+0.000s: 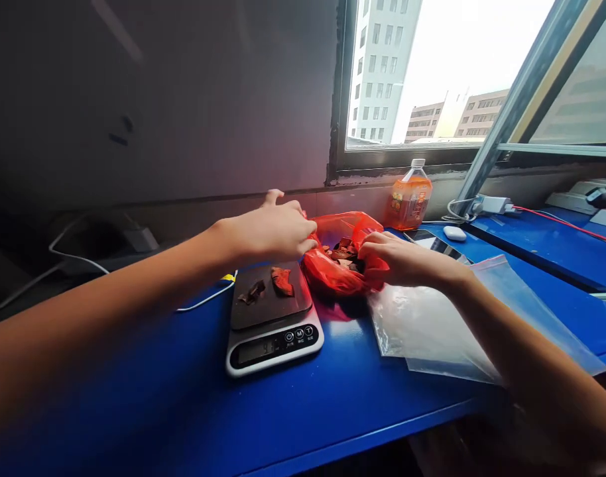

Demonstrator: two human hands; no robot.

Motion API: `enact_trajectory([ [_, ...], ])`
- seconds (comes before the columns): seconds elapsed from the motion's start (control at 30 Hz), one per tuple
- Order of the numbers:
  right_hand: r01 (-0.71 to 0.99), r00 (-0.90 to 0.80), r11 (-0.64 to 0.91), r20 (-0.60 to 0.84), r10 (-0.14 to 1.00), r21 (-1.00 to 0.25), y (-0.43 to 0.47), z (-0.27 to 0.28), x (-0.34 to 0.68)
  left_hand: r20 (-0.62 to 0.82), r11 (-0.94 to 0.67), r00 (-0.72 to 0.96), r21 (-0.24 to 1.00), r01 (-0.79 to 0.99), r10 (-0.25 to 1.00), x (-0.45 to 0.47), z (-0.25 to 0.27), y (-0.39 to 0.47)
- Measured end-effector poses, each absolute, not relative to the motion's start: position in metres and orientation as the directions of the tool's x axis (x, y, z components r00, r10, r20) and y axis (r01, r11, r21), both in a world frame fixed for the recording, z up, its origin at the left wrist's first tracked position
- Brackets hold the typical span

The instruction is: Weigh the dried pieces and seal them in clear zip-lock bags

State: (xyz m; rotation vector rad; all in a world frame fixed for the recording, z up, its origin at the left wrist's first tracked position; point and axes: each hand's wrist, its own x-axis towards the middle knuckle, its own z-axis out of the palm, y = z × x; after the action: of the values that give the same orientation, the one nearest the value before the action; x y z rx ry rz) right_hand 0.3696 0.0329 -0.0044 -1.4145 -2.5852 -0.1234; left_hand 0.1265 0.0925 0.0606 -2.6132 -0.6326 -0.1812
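A red plastic bag (pixel 333 281) stands with its mouth spread on the blue table, and dark brown and reddish dried pieces (pixel 345 255) lie inside it. My left hand (pixel 278 228) pinches the bag's left rim. At the right rim, my right hand (pixel 397 255) is closed on the bag, its fingertips partly hidden by the plastic. Just left of the bag is a kitchen scale (pixel 276 351) with a dark plate and a lit display too blurred to read surely. On its plate rest a reddish dried piece (pixel 282 281) and a dark, curled one (pixel 253 292).
Clear zip bags (pixel 432 324) lie under my right forearm. Behind are a bottle of orange drink (pixel 408 199), a phone (pixel 439 244) and a white earphone case (pixel 455 233). A white cable (pixel 206 305) runs left of the scale. A metal post (pixel 506 99) rises at right.
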Motion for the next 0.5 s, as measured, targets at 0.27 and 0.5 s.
enact_trajectory([
  [0.27,0.788,-0.611,0.616,0.118,0.783,-0.01,0.07,0.022,0.368,0.095,-0.864,0.903,-0.262,0.43,0.42,0.11,0.065,0.073],
  [0.5,0.76,-0.644,0.622,0.345,0.683,0.188,0.024,-0.006,0.337,0.24,-0.918,0.927,-0.205,0.339,0.289,0.096,0.048,0.05],
])
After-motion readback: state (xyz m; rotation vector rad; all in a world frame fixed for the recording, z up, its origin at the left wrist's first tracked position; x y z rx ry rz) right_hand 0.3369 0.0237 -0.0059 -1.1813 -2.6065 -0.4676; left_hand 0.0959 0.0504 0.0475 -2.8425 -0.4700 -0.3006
